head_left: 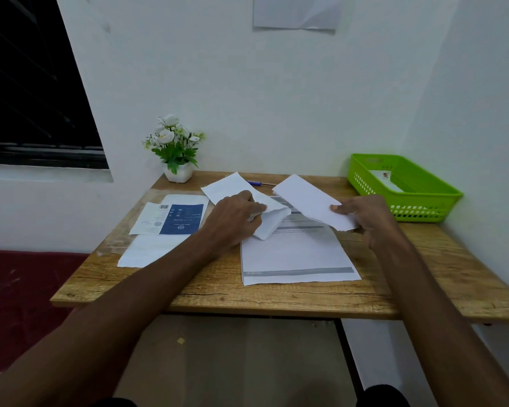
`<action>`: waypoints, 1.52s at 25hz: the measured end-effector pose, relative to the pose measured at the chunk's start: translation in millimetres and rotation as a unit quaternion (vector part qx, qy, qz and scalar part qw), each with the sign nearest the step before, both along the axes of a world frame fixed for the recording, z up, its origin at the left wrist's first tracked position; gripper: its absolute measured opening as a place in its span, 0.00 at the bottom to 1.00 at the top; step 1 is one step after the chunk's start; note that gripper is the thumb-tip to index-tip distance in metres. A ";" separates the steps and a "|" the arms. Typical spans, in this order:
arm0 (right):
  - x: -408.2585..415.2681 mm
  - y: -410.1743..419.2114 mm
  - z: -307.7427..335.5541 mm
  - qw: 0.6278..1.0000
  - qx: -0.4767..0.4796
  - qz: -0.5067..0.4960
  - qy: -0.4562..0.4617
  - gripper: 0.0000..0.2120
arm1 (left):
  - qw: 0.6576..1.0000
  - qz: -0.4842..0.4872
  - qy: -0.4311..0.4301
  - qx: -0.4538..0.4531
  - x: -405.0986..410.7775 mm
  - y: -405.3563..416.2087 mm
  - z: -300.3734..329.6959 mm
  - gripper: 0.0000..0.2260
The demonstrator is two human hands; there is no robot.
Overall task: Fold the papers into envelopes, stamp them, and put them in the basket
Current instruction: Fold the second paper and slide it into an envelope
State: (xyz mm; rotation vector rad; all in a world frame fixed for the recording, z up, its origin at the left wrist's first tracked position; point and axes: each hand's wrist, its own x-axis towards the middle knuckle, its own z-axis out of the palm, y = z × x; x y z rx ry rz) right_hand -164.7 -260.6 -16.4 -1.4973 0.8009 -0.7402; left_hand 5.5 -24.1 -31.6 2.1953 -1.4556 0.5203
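green plastic, the basket sat at the table's far right corner, close against the wall, its latticed walls low. inside it lay one white envelope with a small dark mark on its upper face, probably a stamp, though too small to tell for sure.

the left hand was above the middle of the table, fingers curled round a white paper that ran up toward the far edge; the part under the hand was bent and crumpled, with a folded flap hanging below the fingers. the right hand was just beside it, toward the right, pinching a narrow folded paper between thumb on top and fingers beneath, near the paper's torn near end. the two held papers were apart, not touching.

beneath both hands a printed sheet with grey bands lay flat, reaching close to the near edge. toward the left edge lay a blue and white leaflet on top of a plain white sheet. a blue pen lay near the far edge, partly hidden behind the left hand's paper. a white pot of white flowers stood at the far left corner.
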 end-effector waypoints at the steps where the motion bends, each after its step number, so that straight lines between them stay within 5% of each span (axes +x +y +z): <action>1: -5.5 -0.5 -0.6 0.999 0.024 -0.014 -0.027 0.10 | 1.000 0.001 0.000 0.006 -1.1 -0.2 0.3 0.15; 5: -30.6 2.2 -4.9 0.991 0.112 0.022 -0.075 0.02 | 0.999 0.014 -0.034 0.030 -7.3 -3.0 0.0 0.14; 8: -44.5 14.9 -17.4 0.988 0.123 0.052 -0.073 0.13 | 0.999 0.031 -0.034 0.025 -7.9 -4.5 -1.1 0.13; 22: -56.0 78.1 -42.3 0.998 -0.035 -0.023 -0.057 0.07 | 0.999 0.024 0.019 0.029 0.7 -8.4 -5.5 0.13; 38: -37.6 96.8 -39.1 0.998 -0.019 -0.012 -0.052 0.06 | 0.999 0.010 0.017 0.051 2.9 -9.1 -6.0 0.15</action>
